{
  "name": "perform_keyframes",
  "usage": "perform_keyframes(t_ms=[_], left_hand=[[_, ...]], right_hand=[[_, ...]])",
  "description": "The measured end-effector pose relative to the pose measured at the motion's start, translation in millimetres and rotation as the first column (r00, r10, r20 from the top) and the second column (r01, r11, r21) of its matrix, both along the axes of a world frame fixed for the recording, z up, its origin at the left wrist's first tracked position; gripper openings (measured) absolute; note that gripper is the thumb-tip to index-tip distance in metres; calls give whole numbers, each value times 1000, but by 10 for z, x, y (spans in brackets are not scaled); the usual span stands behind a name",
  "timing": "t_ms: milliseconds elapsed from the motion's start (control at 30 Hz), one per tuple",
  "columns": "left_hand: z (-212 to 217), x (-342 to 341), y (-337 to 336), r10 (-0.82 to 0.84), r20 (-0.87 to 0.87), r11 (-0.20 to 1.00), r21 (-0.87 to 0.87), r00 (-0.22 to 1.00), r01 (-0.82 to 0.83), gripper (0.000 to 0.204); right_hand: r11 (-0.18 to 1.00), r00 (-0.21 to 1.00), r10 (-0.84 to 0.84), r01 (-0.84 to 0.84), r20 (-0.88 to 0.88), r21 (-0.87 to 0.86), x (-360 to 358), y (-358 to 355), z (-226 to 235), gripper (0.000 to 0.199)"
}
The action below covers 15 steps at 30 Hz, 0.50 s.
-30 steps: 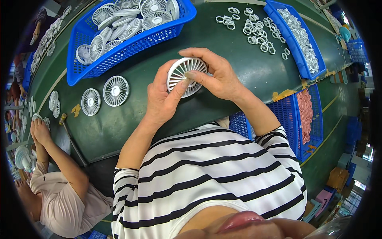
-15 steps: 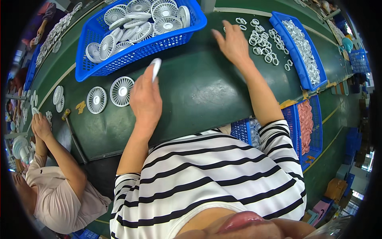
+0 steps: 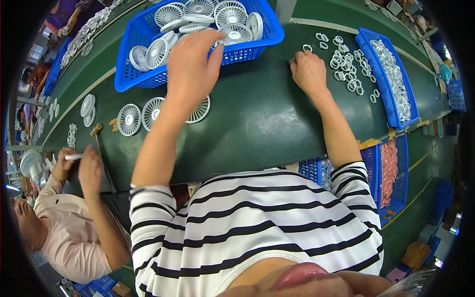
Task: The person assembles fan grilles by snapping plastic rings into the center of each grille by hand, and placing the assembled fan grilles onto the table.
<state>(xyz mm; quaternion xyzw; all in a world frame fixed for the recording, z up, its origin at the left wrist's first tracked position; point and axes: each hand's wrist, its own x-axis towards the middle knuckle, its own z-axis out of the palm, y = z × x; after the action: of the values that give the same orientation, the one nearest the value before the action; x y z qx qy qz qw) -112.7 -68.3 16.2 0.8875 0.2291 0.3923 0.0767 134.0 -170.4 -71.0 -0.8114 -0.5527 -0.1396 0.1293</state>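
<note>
My left hand (image 3: 194, 62) reaches over the near edge of a blue basket (image 3: 148, 81). Its fingers and thumb are apart, by the white spoked discs (image 3: 234, 33) piled inside. Below that arm, white spoked discs lie in a row on the green table: one at the left (image 3: 129, 120), one beside it (image 3: 151, 113), and one (image 3: 200, 110) partly covered by my forearm. My right hand (image 3: 309, 74) rests low over the table with curled fingers, right by a small white ring (image 3: 307, 48). Whatever its fingertips hold is hidden.
Several white rings (image 3: 341, 60) lie loose beside a long blue tray (image 3: 393, 91) of similar rings. Pink parts (image 3: 389, 171) fill a blue crate below the table edge. At the left, a hammer (image 3: 101, 148) lies near a co-worker, whose hands (image 3: 79, 166) handle a white piece.
My left hand has let go of the white disc, now on the table, and moved up over the basket. My right hand has curled its spread fingers near the rings. The whole view has shifted.
</note>
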Motion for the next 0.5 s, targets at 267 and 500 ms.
perform_keyframes(t_ms=[267,500], left_hand=[[-271,830,1157,-342,-721,934,-329,603,138,54],[-189,775,943,17,-495,961,-233,869,-151,33]], right_hand=[[969,991,122,-107,-58,222,202,-14,-43,13],[719,923,380,-336,60,609,88,-25,187,8]])
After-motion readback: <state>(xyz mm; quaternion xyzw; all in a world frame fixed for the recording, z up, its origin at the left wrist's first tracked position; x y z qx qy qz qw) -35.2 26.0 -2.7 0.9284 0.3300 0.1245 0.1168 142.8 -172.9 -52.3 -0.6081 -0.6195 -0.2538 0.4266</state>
